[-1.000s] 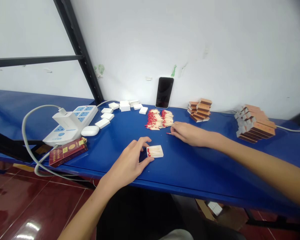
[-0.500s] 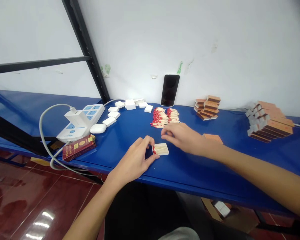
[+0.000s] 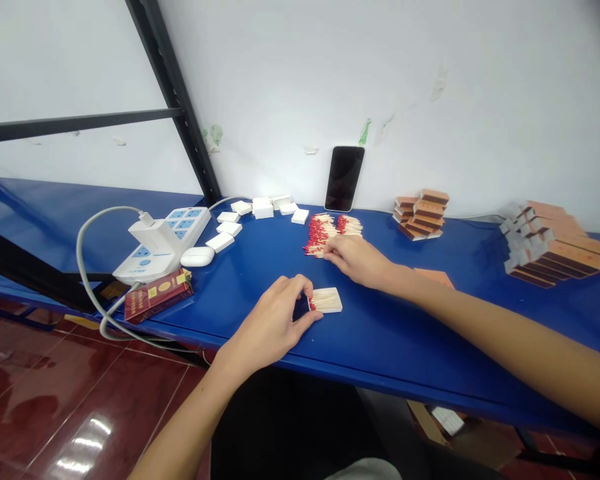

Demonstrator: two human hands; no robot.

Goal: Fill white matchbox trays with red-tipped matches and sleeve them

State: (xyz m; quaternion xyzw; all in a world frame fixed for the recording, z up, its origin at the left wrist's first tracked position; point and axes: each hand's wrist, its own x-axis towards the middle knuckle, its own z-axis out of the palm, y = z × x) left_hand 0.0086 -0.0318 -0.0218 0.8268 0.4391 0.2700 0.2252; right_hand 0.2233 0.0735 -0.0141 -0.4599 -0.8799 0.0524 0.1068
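Note:
A small white matchbox tray [image 3: 330, 301] with red-headed matches in it lies on the blue tabletop. My left hand [image 3: 276, 321] grips its left end, thumb at the near side and a finger at the far side. Beyond the tray is a pile of loose red-headed matches [image 3: 321, 233], with a smaller heap of matches [image 3: 350, 225] just right of it. My right hand [image 3: 357, 259] is at the pile's near right edge, fingers bent together. What its fingertips pinch, if anything, is hidden. An orange matchbox [image 3: 436, 277] lies partly behind my right forearm.
White matchbox trays [image 3: 263, 209] are scattered at the back left. A phone [image 3: 345, 179] leans on the wall. Matchboxes are stacked in a small pile [image 3: 423, 215] and a larger pile [image 3: 555, 243] to the right. Left stand a power strip [image 3: 180, 230], a white case [image 3: 197, 256] and a red box [image 3: 159, 296].
My right hand has moved away from the tray to the near edge of the match pile. My left hand still grips the tray. The view has shifted slightly.

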